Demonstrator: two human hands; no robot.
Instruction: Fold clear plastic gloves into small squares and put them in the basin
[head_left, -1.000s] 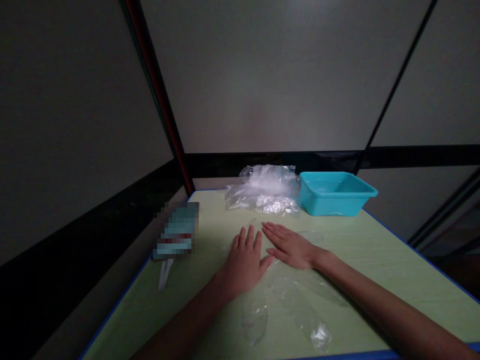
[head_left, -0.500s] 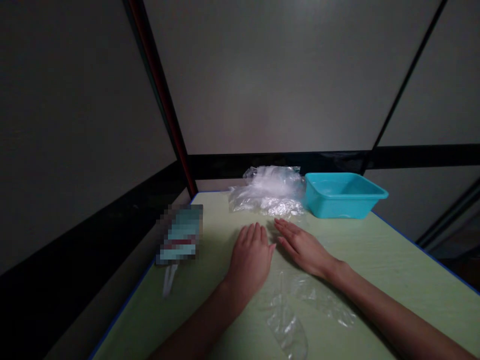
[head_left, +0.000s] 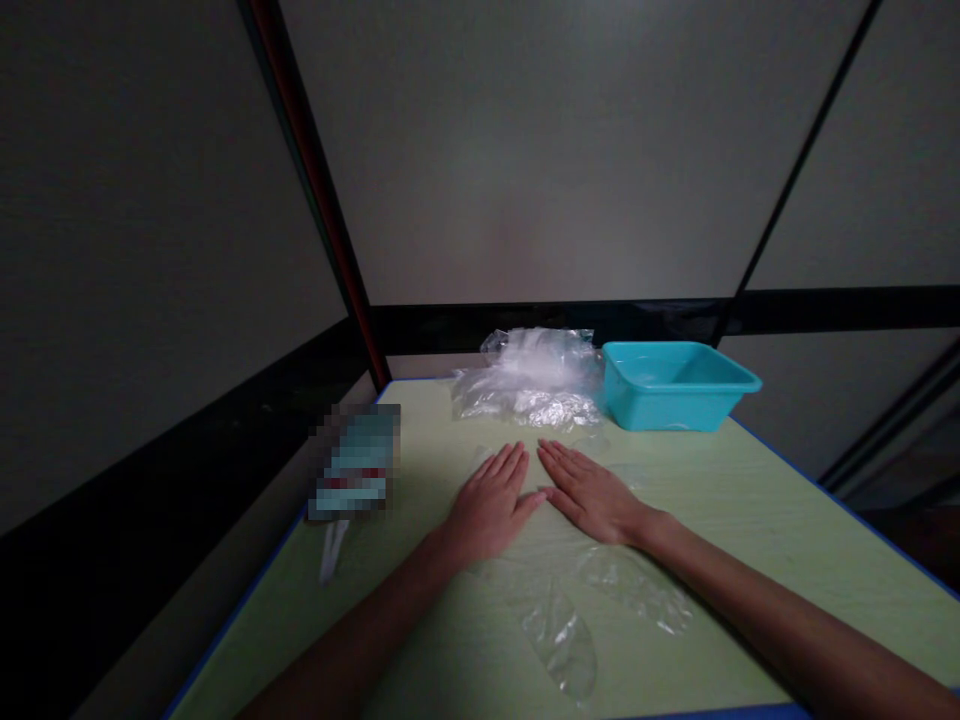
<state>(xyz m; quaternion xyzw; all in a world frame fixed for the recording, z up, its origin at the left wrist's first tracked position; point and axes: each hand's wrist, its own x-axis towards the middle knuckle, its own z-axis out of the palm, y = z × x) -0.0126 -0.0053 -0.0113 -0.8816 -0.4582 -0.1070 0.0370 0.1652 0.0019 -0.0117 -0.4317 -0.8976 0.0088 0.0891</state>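
Now, your left hand (head_left: 487,515) and right hand (head_left: 596,503) press flat on the clear plastic sheet (head_left: 559,640), fingers close, thumbs out. It lies nearer you than the blue tub (head_left: 671,408), loose ends toward you.

Compared with 0.5 s ago, the left hand (head_left: 489,510) has turned inward, its thumb swung out from beside the fingers so that the 2 thumb tips now meet or nearly meet. The right hand (head_left: 592,502), which looked slightly raised, now lies flatter. Under the wrists, the clear plastic film (head_left: 559,640) has shifted: of the 2 lobes 1 s ago, the lobe below the left wrist has gone from there.
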